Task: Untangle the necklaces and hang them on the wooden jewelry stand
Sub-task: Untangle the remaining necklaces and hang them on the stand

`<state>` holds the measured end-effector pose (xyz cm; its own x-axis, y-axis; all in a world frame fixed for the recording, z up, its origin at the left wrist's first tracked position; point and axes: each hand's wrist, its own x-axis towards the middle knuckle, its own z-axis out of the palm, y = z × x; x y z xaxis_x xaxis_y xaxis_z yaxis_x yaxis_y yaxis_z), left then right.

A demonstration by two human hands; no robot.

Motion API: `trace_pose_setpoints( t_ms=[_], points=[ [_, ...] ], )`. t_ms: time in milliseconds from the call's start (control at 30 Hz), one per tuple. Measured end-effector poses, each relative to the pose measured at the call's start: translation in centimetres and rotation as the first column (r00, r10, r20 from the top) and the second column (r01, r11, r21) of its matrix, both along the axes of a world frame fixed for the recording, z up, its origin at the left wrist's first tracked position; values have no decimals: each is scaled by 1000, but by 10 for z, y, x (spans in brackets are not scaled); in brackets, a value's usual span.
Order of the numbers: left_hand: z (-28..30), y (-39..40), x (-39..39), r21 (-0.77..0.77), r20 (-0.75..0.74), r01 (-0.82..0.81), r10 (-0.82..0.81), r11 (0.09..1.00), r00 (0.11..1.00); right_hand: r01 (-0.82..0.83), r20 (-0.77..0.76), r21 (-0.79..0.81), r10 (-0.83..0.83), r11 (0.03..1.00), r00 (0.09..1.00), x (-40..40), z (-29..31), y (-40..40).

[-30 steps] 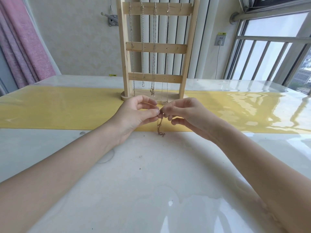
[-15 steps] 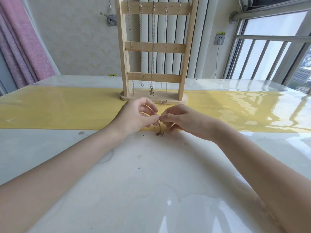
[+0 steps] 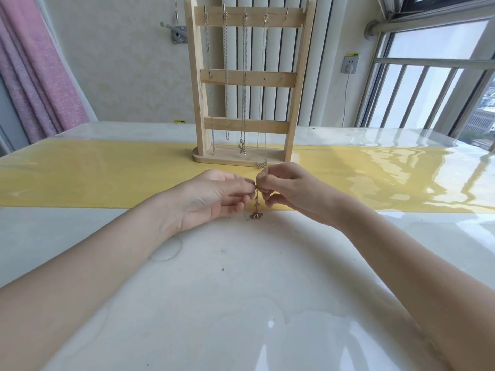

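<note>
Item: tangled necklace (image 3: 256,207), pinched by left hand (image 3: 214,195) and right hand (image 3: 288,190) fingers; ease apart gently (fifth hook (image 3: 287,12) vacant).

Looking out from a single head-worn wide-angle camera, facing forward and tilting down across the glossy table (image 3: 241,303). Sitting close to the near edge, with both forearms entering from the bottom corners and the left hand (image 3: 211,196) and right hand (image 3: 292,191) meeting near frame centre. Catching the wooden jewelry stand (image 3: 249,84) upright at mid-distance, straight ahead on the yellow runner (image 3: 93,172). Bending the window bars (image 3: 417,95) at the right edge and the pink curtain (image 3: 34,70) at the left. Sharing nothing with any second view.
</note>
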<state>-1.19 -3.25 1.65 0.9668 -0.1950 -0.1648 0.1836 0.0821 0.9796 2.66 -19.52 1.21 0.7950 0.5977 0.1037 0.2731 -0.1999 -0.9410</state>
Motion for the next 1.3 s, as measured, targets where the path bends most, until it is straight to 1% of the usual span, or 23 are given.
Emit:
trace_pose_setpoints(
  t_ms=[67, 167, 333, 467, 533, 633, 767, 967, 1100, 1167, 1233, 1300],
  points=[
    [-2, 0, 0, 78, 22, -20, 18, 997, 1000, 20, 19, -24, -19, 1000, 1000, -1, -2, 2],
    [-3, 0, -1, 117, 49, -58, 52, 991, 997, 58, 51, -20, -57, 998, 997, -2, -2, 5],
    [0, 2, -1, 19, 47, -80, 80, 997, 996, 103, 59, 47, -106, 994, 993, 0, -3, 4],
    [1, 2, -1, -46, 40, -123, 124, 991, 991, 191, 84, 105, -200, 976, 976, 3, -1, 1],
    [1, 2, -1, -62, 35, -152, 154, 986, 987, 185, 90, 102, -194, 977, 977, 2, 0, 0],
    [-1, 1, -2, -5, 62, -168, 168, 986, 984, 146, 133, 50, -151, 988, 980, -1, 0, 1],
    [-1, 1, -2, 73, 111, -190, 182, 979, 977, 169, 177, 11, -168, 986, 970, 0, 1, 2],
    [-4, -3, -2, 106, 173, -189, 169, 976, 970, 145, 139, 16, -146, 989, 979, -1, 2, -1],
    [-6, -5, -2, 267, 289, -239, 159, 934, 944, 170, 150, -31, -164, 985, 975, -2, 1, 0],
    [-8, -6, -2, 317, 337, -264, 152, 911, 929, 173, 144, -54, -164, 983, 976, -3, 1, 2],
    [-8, -7, -2, 309, 333, -244, 135, 919, 933, 157, 127, -69, -148, 985, 981, -4, 3, 1],
    [-8, -8, -2, 267, 291, -197, 115, 943, 950, 134, 107, -66, -126, 989, 986, -4, 4, -1]
  ],
)
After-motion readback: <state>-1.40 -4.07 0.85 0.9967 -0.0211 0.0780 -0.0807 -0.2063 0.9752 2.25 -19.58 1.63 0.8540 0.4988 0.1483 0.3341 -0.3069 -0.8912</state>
